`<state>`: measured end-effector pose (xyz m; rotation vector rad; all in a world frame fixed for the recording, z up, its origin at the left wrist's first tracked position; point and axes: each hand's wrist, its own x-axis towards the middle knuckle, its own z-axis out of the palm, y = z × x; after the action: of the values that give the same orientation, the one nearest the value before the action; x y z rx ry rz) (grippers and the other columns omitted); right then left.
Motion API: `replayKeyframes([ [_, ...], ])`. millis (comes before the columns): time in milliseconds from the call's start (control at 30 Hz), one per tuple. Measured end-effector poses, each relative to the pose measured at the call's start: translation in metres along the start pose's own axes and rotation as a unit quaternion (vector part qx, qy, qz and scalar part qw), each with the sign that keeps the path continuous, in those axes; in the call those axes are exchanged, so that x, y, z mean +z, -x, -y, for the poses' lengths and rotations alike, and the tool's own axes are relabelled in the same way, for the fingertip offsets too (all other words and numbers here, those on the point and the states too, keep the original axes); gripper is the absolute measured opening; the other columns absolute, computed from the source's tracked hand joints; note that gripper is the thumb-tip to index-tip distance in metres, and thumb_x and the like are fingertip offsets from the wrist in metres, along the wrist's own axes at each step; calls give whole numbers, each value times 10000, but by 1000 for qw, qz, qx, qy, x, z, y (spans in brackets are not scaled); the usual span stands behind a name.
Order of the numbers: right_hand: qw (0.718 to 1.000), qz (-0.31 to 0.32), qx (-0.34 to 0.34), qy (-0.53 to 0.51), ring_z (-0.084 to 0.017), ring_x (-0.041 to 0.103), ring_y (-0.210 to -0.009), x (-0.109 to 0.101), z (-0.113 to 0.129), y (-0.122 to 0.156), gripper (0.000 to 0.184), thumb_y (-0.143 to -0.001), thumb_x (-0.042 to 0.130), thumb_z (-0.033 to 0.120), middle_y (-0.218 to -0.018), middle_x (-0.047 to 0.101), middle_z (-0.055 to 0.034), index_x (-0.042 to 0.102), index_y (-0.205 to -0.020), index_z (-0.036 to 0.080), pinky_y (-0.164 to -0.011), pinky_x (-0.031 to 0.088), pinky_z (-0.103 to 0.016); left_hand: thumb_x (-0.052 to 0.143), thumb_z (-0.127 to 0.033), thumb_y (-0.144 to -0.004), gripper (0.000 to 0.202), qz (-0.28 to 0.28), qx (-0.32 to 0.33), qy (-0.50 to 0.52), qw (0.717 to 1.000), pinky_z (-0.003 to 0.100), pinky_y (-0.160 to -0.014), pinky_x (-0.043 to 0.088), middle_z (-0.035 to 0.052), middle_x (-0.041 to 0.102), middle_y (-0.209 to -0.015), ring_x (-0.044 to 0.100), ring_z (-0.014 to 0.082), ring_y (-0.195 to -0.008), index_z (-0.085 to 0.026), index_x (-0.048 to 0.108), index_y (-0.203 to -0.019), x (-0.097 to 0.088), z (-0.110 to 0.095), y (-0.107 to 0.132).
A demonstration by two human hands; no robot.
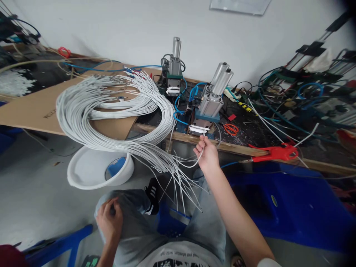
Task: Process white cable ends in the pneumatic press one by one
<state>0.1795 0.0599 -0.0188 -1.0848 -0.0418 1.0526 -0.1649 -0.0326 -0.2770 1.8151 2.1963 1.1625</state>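
Observation:
My right hand (206, 155) is raised in front of a small pneumatic press (207, 111), pinching one thin white wire (194, 163) whose end points up into the press's white jaw (198, 129). The wire curves down to a large looped bundle of white wires (111, 111) lying on a cardboard sheet (33, 107); the bundle's loose ends (180, 185) hang over my lap. My left hand (109, 222) rests on my left knee with its fingers curled, nothing visible in them.
A second pneumatic press (174, 70) stands behind the first, with blue air hoses (194, 91). Orange scissors (230, 129) and a red clamp tool (274, 152) lie on the bench. A white basin (94, 172) sits on the floor. Blue plastic stools (292, 207) stand at right.

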Motion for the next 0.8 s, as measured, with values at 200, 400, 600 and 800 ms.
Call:
replayKeyframes([
  [200, 1000, -14, 1, 8, -42, 287, -397, 4, 4, -2, 256, -995, 443, 224, -502, 374, 91, 570, -782, 157, -446, 249, -199, 456, -369, -900, 337, -1, 2, -7, 1000, 383, -904, 476, 98, 691, -952, 629, 225, -924, -151, 713, -899, -1, 0, -1],
  [400, 1000, -21, 3, 9, -38, 302, -395, 6, 4, -3, 237, -983, 447, 217, -529, 423, 85, 579, -794, 162, -443, 247, -207, 454, -365, -900, 336, 0, 13, -8, 1000, 367, -875, 481, 98, 693, -947, 633, 222, -909, -149, 711, -894, 0, 1, -2],
  [600, 1000, -24, 5, 7, -35, 316, -394, 9, 4, -1, 242, -989, 444, 219, -519, 450, 88, 593, -808, 155, -449, 266, -208, 452, -372, -899, 344, 2, 11, -11, 1000, 371, -859, 484, 99, 692, -936, 627, 222, -900, -149, 713, -896, 0, 2, -1],
  [800, 1000, -27, 5, 6, -35, 331, -396, 9, 4, -2, 241, -991, 444, 221, -522, 460, 90, 595, -814, 156, -455, 269, -213, 459, -375, -902, 336, 6, 1, -4, 1000, 376, -880, 480, 97, 694, -951, 628, 221, -914, -155, 713, -896, 0, 1, 0],
])
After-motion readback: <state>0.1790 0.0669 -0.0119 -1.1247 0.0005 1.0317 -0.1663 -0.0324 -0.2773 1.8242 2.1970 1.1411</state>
